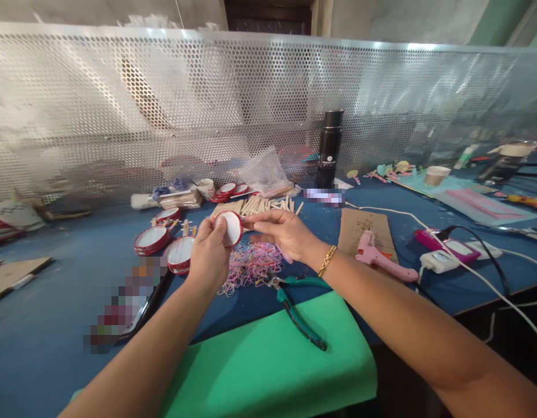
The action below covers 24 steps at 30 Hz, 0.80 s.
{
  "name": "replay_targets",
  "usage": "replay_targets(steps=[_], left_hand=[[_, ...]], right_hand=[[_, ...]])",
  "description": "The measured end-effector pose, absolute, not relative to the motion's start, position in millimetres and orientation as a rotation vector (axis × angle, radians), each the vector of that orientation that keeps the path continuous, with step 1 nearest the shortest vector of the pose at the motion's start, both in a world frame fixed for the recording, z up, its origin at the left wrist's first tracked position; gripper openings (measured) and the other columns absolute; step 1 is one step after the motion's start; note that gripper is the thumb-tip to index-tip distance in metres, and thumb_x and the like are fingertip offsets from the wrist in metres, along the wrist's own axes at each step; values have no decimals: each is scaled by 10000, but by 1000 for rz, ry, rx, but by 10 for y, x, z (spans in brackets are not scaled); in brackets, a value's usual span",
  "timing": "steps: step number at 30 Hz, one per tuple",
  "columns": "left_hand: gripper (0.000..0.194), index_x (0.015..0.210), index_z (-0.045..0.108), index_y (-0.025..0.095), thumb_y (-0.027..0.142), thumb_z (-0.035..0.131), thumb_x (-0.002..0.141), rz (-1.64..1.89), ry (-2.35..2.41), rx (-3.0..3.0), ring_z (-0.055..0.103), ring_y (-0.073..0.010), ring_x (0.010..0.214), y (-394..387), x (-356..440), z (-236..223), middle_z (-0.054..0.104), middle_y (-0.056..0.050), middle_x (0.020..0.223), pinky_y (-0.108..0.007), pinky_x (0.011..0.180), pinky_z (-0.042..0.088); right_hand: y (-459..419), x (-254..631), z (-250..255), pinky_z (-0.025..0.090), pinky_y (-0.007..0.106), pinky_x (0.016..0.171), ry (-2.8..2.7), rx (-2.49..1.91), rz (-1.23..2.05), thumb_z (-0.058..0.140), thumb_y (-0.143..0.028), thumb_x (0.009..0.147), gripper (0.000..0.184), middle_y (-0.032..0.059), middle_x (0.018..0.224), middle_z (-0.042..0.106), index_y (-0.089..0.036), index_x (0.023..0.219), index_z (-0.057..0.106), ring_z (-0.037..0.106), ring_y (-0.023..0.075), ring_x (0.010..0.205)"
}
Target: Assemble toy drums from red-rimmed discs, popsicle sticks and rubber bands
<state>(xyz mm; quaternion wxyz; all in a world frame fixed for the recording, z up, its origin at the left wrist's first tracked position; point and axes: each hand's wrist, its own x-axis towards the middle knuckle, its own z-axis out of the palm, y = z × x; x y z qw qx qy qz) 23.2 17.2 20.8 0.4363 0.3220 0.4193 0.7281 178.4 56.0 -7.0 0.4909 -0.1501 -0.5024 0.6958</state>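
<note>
My left hand [209, 258] grips a small round white disc [234, 230] with a red rim, the thumb lying across its face. Reaching in from the right, my right hand [289, 232] has its fingers stretched out, the tips at the disc's right edge; whether they touch it I cannot tell. Below both hands lies a heap of pink and purple rubber bands [255, 264]. Two more red-rimmed white discs [150, 238] [180, 254] sit left of my left hand. Green-handled pliers [301, 319] lie open-jawed near the bands, partly over a green cloth [268, 363].
Wooden sticks [259, 205] lie behind my hands. A black bottle [330, 148] stands before the perforated metal panel [268, 81]. On the right, a pink glue gun [385, 258] rests on cardboard [353, 223], beside cables and a power strip [451, 249]. A phone [150, 302] lies left.
</note>
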Motion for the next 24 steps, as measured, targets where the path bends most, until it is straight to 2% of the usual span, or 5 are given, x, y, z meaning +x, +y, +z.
replay_targets(steps=[5,9,14,18,24], left_hand=[[133,821,614,205,181,648,947,1874,1063,708,546,-77,594,179,204,278,602,49,729,-146,538,469],[147,845,579,200,141,582,980,1782,1164,731,585,-72,626,176,225,244,623,46,787,-152,573,528],[89,927,557,207,142,539,985,1610,1201,820,698,-124,743,137,292,203,677,15,876,-306,709,644],[85,956,543,227,169,602,934,1574,1216,902,723,-166,770,131,282,184,668,22,844,-374,721,663],[210,1054,591,252,173,635,864,1557,1289,1013,664,-151,684,156,235,163,659,25,843,-319,602,639]], right_hand=[[641,1960,29,611,372,876,-1291,-515,1484,836,-326,794,170,28,1024,804,-243,937,796,743,209,1016],[705,2021,-24,546,371,881,-1851,-938,822,768,-212,873,60,58,937,810,-207,899,822,727,213,909],[722,1981,-134,447,360,952,-2374,-1193,156,693,-274,973,183,84,1005,803,-232,907,858,673,247,1014],[740,1929,-208,439,347,897,-2440,-1283,66,697,-367,969,199,82,1018,798,-273,932,867,647,267,1038],[738,1961,-159,443,321,929,-2312,-1268,200,795,-301,884,49,30,1034,802,-267,878,829,675,231,1059]])
